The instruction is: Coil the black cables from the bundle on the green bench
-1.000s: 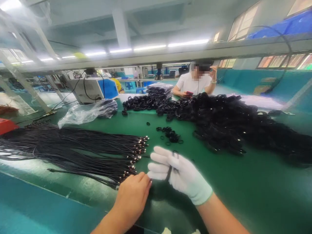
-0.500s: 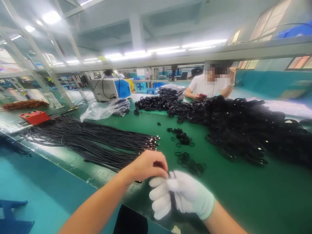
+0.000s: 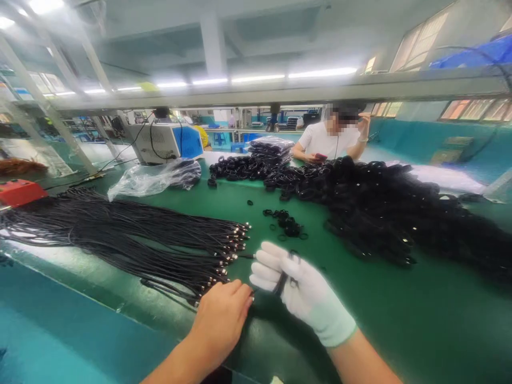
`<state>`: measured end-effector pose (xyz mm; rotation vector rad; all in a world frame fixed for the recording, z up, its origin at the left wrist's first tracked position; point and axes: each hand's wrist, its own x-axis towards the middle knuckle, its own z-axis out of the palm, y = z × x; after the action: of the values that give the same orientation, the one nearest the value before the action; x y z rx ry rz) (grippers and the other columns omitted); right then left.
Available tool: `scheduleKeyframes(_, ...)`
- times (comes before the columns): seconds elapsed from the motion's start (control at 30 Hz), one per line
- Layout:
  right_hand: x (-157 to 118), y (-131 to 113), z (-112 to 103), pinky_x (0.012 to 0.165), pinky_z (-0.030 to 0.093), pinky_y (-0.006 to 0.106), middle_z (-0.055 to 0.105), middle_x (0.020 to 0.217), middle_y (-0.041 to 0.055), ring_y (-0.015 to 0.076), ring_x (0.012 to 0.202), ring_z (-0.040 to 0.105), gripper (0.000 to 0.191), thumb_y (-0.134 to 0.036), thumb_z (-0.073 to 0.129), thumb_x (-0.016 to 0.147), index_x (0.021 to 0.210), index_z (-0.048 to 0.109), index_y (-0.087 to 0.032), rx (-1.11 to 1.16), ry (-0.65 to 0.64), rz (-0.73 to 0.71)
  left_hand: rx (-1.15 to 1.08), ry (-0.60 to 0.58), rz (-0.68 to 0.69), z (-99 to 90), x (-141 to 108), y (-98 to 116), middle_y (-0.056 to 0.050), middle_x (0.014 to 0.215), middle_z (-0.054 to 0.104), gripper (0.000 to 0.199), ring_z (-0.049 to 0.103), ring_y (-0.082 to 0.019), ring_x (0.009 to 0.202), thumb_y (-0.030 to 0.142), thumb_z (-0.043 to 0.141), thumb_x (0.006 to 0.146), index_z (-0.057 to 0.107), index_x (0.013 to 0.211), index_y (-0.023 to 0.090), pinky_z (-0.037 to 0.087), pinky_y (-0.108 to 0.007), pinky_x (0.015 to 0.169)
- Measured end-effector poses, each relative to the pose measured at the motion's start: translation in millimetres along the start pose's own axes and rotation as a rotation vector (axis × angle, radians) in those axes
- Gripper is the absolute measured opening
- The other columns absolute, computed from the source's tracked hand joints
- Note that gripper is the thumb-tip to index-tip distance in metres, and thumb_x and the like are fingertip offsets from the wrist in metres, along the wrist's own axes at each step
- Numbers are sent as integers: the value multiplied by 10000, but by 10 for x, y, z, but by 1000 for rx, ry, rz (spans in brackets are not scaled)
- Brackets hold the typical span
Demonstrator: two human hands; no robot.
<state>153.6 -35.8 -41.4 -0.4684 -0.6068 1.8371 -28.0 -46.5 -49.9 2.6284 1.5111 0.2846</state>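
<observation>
My bare left hand [image 3: 224, 309] is low over the front of the table, its fingers closed at the plug ends of the black cables [image 3: 160, 234]. A small metal tip shows at its fingertips, while the rest of what it grips is hidden. Just right of it, my white-gloved right hand [image 3: 300, 293] is curled palm up around a dark strip [image 3: 282, 282], which I cannot name surely. Dark loops show near its thumb. One cable plug [image 3: 247, 256] points at the gloved fingers. Small black rings [image 3: 290, 226] lie beyond this hand.
A large heap of coiled black cables [image 3: 384, 202] covers the right side. Clear plastic bags [image 3: 148, 176], a red box [image 3: 22, 193] and a blue-and-white machine [image 3: 164, 143] stand left. Across the table, a person [image 3: 330, 138] holds a phone. A shelf beam spans overhead.
My left hand has parted from the gloved hand and moved down-left to the cable ends. My right hand has risen slightly and tilted. The view has swung a little right.
</observation>
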Motion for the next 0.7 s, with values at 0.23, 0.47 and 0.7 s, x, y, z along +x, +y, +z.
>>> scheduleKeyframes(0.23, -73, 180, -66, 769, 444, 333, 646, 926, 91, 177, 821, 584, 367, -278, 729, 740, 1044, 608, -114, -288, -71, 163, -17, 117, 323, -149, 40, 41, -12, 730, 627, 160, 543, -153, 666, 281, 537, 867, 613, 758, 190, 345, -284, 630)
scheduleKeyframes(0.47, -149, 401, -1, 682, 402, 313, 490, 736, 12, 118, 667, 474, 308, -307, 726, 734, 873, 526, -118, 43, -347, 558, -753, -94, 163, -325, 189, -290, 6, 765, 644, 55, 571, -113, 708, 211, 676, 738, 681, 772, 167, 432, -206, 658)
scheduleKeyframes(0.7, -59, 446, 100, 618, 333, 268, 326, 678, -46, 90, 612, 338, 350, -229, 748, 688, 770, 412, -174, 204, -293, 419, -937, -204, -40, -64, 194, -270, -22, 765, 672, 193, 597, -148, 720, 177, 470, 821, 651, 769, 135, 442, -235, 638)
